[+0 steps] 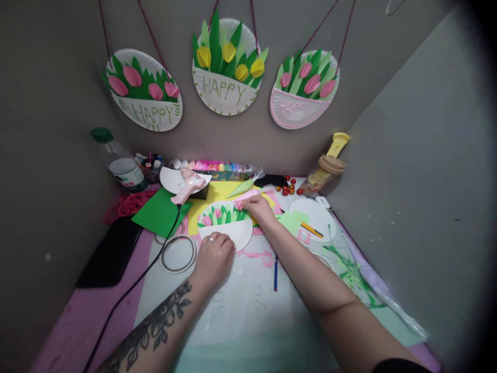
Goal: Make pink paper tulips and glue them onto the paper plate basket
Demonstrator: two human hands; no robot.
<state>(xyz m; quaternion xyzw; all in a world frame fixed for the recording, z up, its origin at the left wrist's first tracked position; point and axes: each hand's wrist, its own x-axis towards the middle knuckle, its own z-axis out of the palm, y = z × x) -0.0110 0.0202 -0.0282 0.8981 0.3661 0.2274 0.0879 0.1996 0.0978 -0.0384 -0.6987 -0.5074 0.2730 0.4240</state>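
Two hands are on your small white paper plate (244, 237), which lies in the middle of the counter (240, 321) with green paper leaves (228, 215) above its white pocket. Your right hand (248, 205) pinches a pink tulip (238, 205) at its edge between thumb and fingertips, at the plate's 2 o'clock. Your left hand (215, 255) lies palm down over the rim at 6 to 7 o'clock, fingers bent; you cannot tell from here whether they grip the rim or only press on it. Two more pink tulips sit among the leaves, towards 9 and 11 o'clock.

Around that plate, you have a pink glue gun (189, 185) at 10 o'clock, a green sheet (158, 212) at 9 to 10, and a tape ring (163, 261) at 8, just beside your left hand. A blue pen (275, 274) lies between 4 and 5 o'clock, and another white plate (329, 220) at 3, carrying a yellow-orange tool (311, 229). Up on the wall, three decorated plates (227, 98) hang at 11, 12 and 1 o'clock.
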